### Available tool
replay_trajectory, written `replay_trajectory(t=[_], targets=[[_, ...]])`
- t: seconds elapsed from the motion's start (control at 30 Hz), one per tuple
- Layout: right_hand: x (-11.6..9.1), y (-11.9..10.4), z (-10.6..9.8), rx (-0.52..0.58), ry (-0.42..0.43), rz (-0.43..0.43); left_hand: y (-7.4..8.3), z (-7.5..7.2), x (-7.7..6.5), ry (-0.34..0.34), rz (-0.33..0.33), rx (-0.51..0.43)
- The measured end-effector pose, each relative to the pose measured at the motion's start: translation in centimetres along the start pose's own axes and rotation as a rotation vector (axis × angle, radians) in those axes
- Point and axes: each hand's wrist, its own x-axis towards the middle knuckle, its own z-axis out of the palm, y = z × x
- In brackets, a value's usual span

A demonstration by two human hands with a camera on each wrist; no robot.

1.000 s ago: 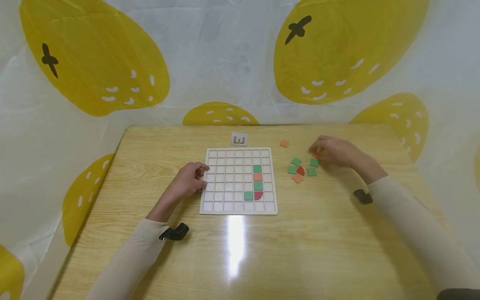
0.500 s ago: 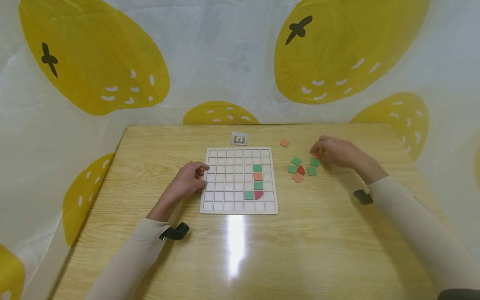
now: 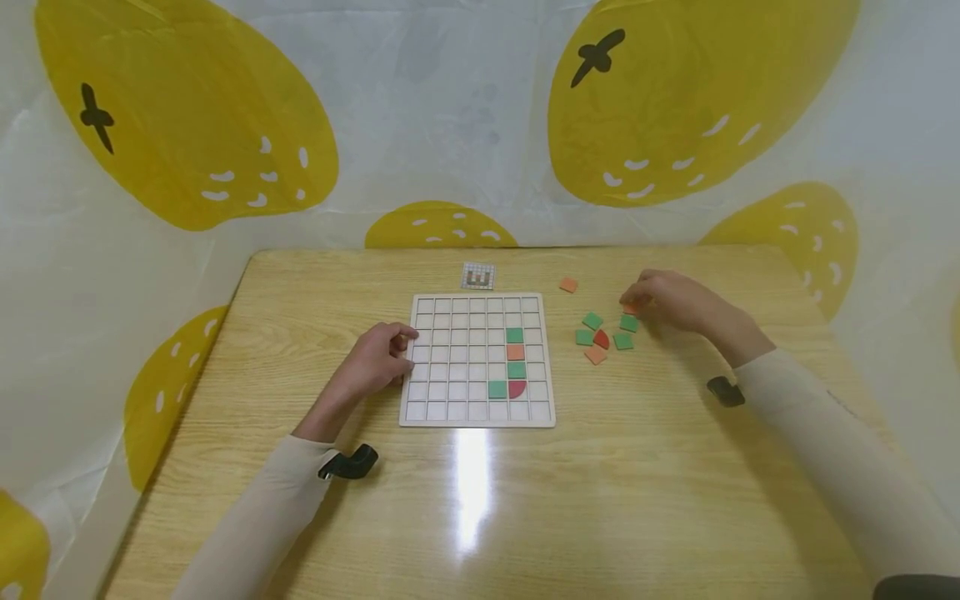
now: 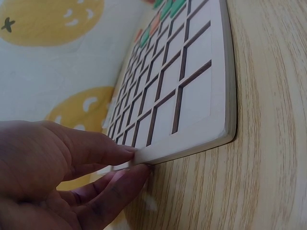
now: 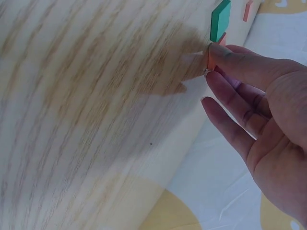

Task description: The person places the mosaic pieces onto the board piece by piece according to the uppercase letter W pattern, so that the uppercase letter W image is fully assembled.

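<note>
My left hand (image 3: 369, 362) grips the left edge of a pale gridded board (image 3: 457, 421), thumb on the rim and a finger against its side in the left wrist view. On the board's right part sit several green tiles (image 3: 514, 335), an orange tile (image 3: 516, 352) and a red quarter-round tile (image 3: 517, 389). To the right, my right hand (image 3: 667, 298) pinches an orange square tile (image 5: 211, 61) between thumb and fingertips, low at the tabletop. The fingers partly hide that tile. A green tile (image 5: 220, 20) lies right beside it.
Between board and right hand lie loose green tiles (image 3: 584, 337), a red quarter-round tile (image 3: 602, 339) and an orange tile (image 3: 596, 355). Another orange tile (image 3: 568, 285) lies farther back. A small pattern card (image 3: 478, 276) sits behind the board. A patterned sheet (image 3: 450, 125) hangs beyond the table.
My right hand has shifted very slightly, its fingers staying at the orange tile. The left hand and the tiles on the board look unmoved.
</note>
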Motion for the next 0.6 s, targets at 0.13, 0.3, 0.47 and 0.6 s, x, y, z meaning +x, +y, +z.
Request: replay_trajectory(t=[0.13,0.3,0.47,0.6], targets=[[0.15,0.01,0.04,-0.013,-0.009,0.021,0.03,-0.02,0.03,-0.002,-0.009,0.001],[0.22,-0.05,-0.01,-0.041,-0.009,0.036,0.11,-0.05,0.03,-0.003,-0.018,0.005],[0.20,-0.25,-0.14,-0.046,-0.010,0.076,0.18,-0.08,0.01,-0.003,-0.019,0.002],[0.36,-0.30,-0.11,-0.039,-0.021,0.119,0.15,-0.09,0.03,-0.003,-0.017,0.002]])
